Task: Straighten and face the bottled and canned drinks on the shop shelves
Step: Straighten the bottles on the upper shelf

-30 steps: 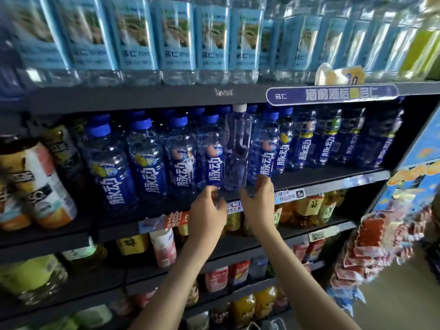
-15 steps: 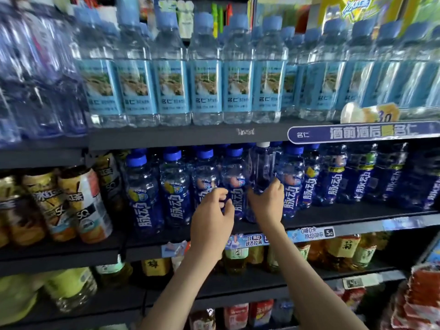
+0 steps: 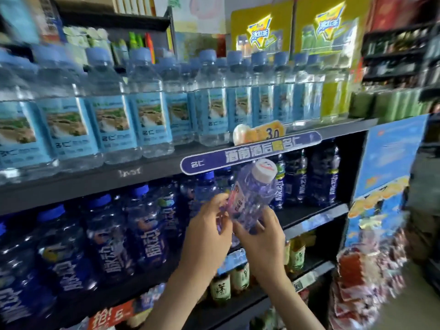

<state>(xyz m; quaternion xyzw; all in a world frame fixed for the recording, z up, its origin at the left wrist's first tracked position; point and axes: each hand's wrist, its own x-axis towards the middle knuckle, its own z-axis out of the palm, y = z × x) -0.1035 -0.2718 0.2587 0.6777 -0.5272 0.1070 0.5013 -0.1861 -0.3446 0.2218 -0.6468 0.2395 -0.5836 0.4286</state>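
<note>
Lifted from the blue sports-drink row [image 3: 147, 234], tilted off the middle shelf's [image 3: 316, 217] front edge: white-capped clear bottle [image 3: 252, 198], base gripped by curled fingers [image 3: 220, 201] of left hand [image 3: 209, 232] and right hand [image 3: 262, 244]. Stray removal; calls next for rehoming.

Body parts in view: left hand [image 3: 207, 232] and right hand [image 3: 262, 244], each with its forearm. Left forearm [image 3: 176, 294] and right forearm [image 3: 295, 303] are bare along their whole visible length, down to the lower frame edge. Wrists are bare. Nail detail is too blurred to tell.
</note>
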